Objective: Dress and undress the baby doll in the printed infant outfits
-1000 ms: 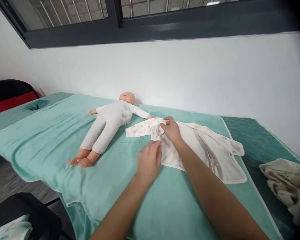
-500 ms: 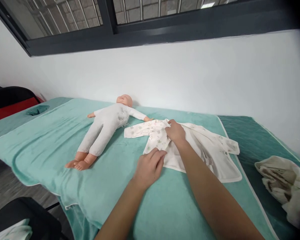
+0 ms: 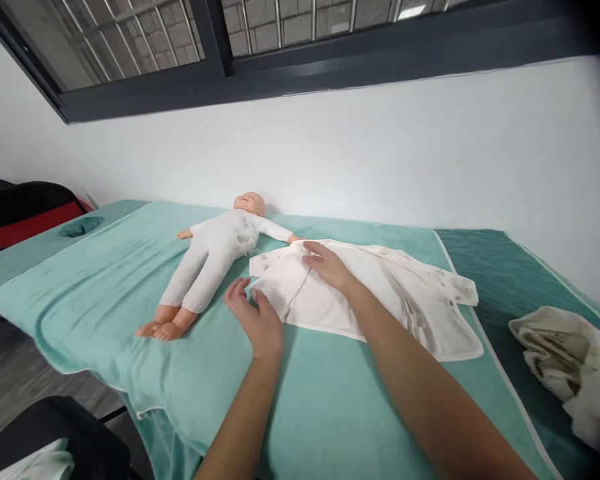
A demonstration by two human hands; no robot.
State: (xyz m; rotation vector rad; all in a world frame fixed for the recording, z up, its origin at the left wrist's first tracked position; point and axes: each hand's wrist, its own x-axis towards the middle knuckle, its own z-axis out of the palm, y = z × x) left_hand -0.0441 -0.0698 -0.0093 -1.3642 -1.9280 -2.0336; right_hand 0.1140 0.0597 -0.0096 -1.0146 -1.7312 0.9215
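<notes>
A white baby shirt (image 3: 330, 310) lies spread open on the green sheet, its plain inner side up and a printed sleeve at each end. At the shirt's left corner is my left hand (image 3: 257, 320), fingers curved and apart; whether the fingertips touch the cloth is hard to make out. My right hand (image 3: 327, 263) rests with fingers spread on the shirt's upper left part. Left of the shirt, a baby doll (image 3: 213, 250) in a white suit lies on its back, one arm reaching to the shirt's upper edge.
The green sheet (image 3: 105, 287) covers a bed against the white wall, below a barred window (image 3: 300, 33). A crumpled cream cloth (image 3: 565, 360) lies at the right. Black chairs stand at the left, the near one (image 3: 55, 433) with folded cloth on it.
The shirt's left front panel has been folded out to the left, covering its printed side. My left hand has moved left and let go; my right hand has shifted left and opened.
</notes>
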